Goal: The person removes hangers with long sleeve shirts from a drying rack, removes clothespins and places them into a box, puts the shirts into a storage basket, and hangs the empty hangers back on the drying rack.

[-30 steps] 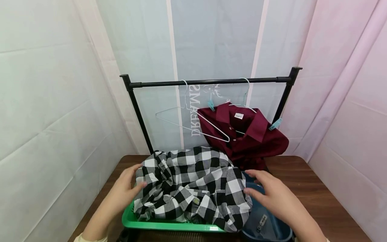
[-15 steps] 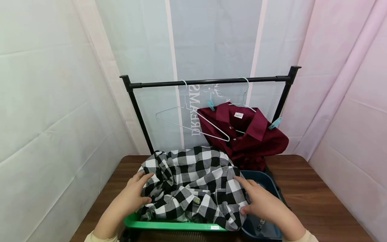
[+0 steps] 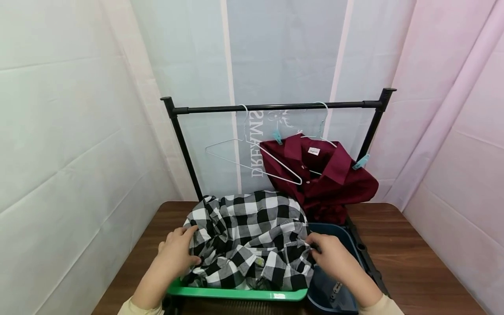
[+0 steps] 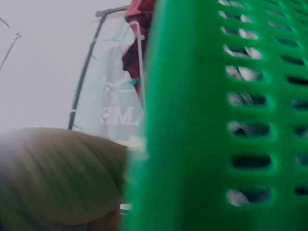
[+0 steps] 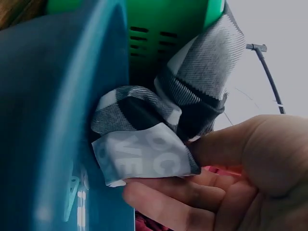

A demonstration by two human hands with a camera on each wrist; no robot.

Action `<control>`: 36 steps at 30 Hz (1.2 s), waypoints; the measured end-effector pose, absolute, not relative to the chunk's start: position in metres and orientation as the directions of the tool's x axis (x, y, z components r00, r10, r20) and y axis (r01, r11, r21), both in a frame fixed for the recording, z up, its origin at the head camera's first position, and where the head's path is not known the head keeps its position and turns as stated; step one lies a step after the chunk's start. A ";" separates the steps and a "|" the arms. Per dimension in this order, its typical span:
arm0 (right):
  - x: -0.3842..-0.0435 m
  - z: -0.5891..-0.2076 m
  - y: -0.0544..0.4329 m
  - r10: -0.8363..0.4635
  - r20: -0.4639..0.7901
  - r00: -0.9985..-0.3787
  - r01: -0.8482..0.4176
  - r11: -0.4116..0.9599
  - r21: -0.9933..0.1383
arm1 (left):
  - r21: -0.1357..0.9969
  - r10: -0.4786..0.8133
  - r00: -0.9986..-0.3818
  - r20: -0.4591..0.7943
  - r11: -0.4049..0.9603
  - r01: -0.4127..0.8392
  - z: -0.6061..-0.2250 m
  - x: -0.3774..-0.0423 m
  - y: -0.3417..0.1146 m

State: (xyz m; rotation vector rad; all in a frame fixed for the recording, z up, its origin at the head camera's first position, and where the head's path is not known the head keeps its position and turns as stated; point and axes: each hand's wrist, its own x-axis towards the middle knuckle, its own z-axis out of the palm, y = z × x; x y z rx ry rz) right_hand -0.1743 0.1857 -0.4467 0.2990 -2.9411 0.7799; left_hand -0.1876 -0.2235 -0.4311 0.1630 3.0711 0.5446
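Note:
A black-and-white checked shirt (image 3: 252,236) lies bunched in a green basket (image 3: 236,294). My left hand (image 3: 175,253) rests at the shirt's left side, fingers fairly straight; in the left wrist view it is beside the wall of the green basket (image 4: 202,144). At the opposite side, my right hand (image 3: 332,258) holds the shirt's edge. The right wrist view shows that hand (image 5: 250,173) pinching checked cloth near a whitish lettered label (image 5: 144,154), beside the wall of a blue bin (image 5: 86,96).
Behind stands a black rack (image 3: 275,106). A bare white hanger (image 3: 271,175) hangs on it, beside a maroon shirt (image 3: 334,183) held by light-blue clips (image 3: 361,162). The blue bin (image 3: 334,229), right of the basket, contains small clips. Brown tabletop (image 3: 409,245) extends to the right.
My right hand has moved in from the right and now pinches the checked shirt, whose right edge has shifted left. My left hand has moved slightly right onto the shirt's side.

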 end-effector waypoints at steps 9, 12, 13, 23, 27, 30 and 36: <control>-0.182 -0.424 0.189 -0.121 0.188 -0.975 -0.203 0.834 -0.513 | 0.408 0.109 -0.988 0.110 0.902 0.145 -0.441 -0.205 -0.246; -0.184 -0.413 0.187 -0.107 0.231 -0.967 -0.218 0.819 -0.531 | 0.427 0.112 -0.984 0.141 0.890 0.163 -0.442 -0.209 -0.251; -0.185 -0.410 0.185 -0.100 0.246 -0.964 -0.221 0.813 -0.538 | 0.425 0.111 -0.982 0.151 0.890 0.165 -0.442 -0.210 -0.252; -0.195 -0.375 0.148 -0.046 0.399 -0.916 -0.286 0.772 -0.568 | 0.480 0.080 -0.976 0.203 0.860 0.171 -0.440 -0.216 -0.258; -0.196 -0.361 0.127 -0.081 0.419 -0.905 -0.332 0.749 -0.573 | 0.599 0.028 -0.970 0.241 0.782 0.172 -0.431 -0.211 -0.256; -0.195 -0.356 0.111 -0.123 0.422 -0.898 -0.368 0.738 -0.566 | 0.686 -0.004 -0.962 0.272 0.702 0.191 -0.422 -0.203 -0.250; -0.195 -0.357 0.086 -0.242 0.428 -0.871 -0.456 0.724 -0.518 | 0.759 0.123 -0.934 0.336 0.551 0.345 -0.412 -0.183 -0.226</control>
